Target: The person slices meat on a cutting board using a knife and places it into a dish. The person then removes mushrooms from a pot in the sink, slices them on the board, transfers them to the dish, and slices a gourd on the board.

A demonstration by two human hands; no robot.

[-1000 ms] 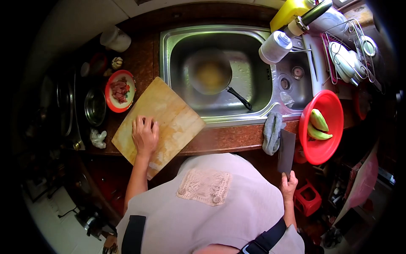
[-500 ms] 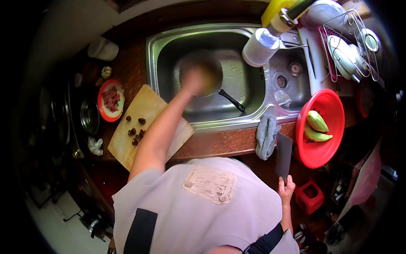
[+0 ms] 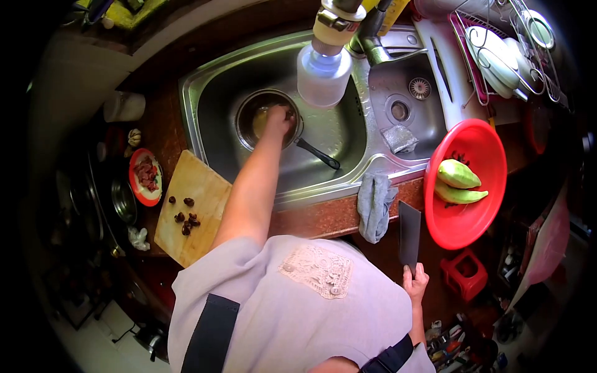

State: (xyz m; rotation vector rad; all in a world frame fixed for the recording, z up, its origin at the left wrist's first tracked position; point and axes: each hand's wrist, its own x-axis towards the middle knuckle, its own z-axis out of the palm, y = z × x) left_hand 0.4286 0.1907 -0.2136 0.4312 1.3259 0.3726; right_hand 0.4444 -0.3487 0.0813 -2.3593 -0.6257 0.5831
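My left hand reaches into a saucepan standing in the large sink basin, where some yellowish liquid shows. Its fingers are curled at the right inner side of the pan; something dark is at the fingertips, too unclear to name. The pan's black handle points down to the right. Down at my side, my right hand grips a cleaver, blade pointing up beside the counter edge. On a wooden cutting board left of my forearm lie several small dark brown chunks.
A red basin holds green gourd-like vegetables. Close by hangs a grey cloth. A faucet filter overhangs the sink. Left are a plate of cut meat and garlic; a dish rack stands right.
The view has shifted and turned slightly. My left hand, blurred by motion over the pan before, is now sharper at the pan's right inner side. My right hand still holds the cleaver.
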